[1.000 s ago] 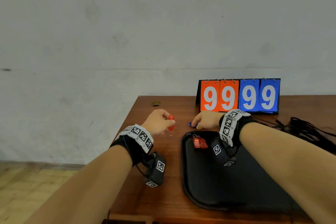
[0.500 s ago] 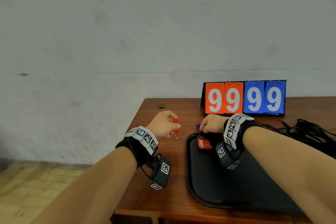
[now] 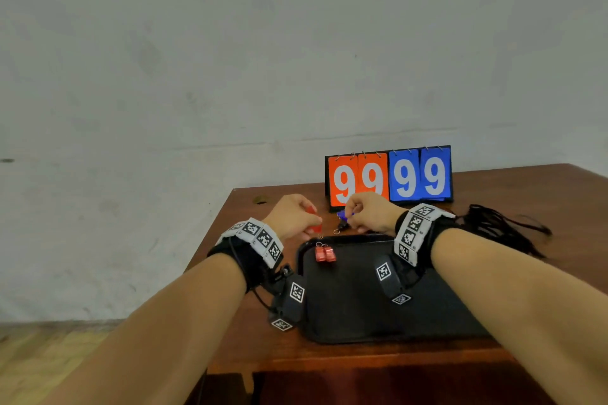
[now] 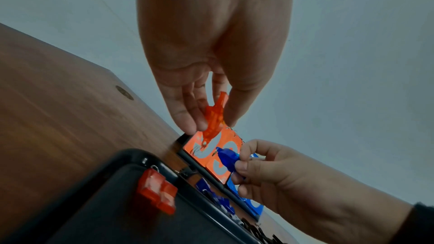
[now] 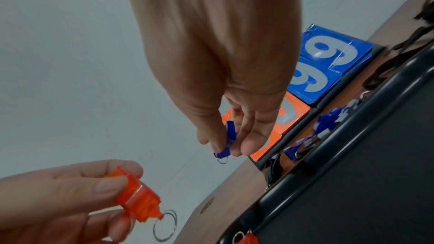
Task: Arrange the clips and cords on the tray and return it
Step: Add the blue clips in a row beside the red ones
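both hands have lifted their clips above the table.

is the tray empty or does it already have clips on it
Not empty: two red clips lie side by side in the far left corner of the tray.

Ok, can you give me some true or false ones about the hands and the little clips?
1. The left hand pinches a see-through orange plastic clip. True.
2. The right hand is empty. False: it pinches a small blue plastic clip.
3. Two red plastic clips lie side by side on the black tray. True.
4. The flip scoreboard shows 0000. False: it shows 9999, two orange cards and two blue.
5. The black cords lie on the tray. False: they lie on the brown wooden table, beside it.
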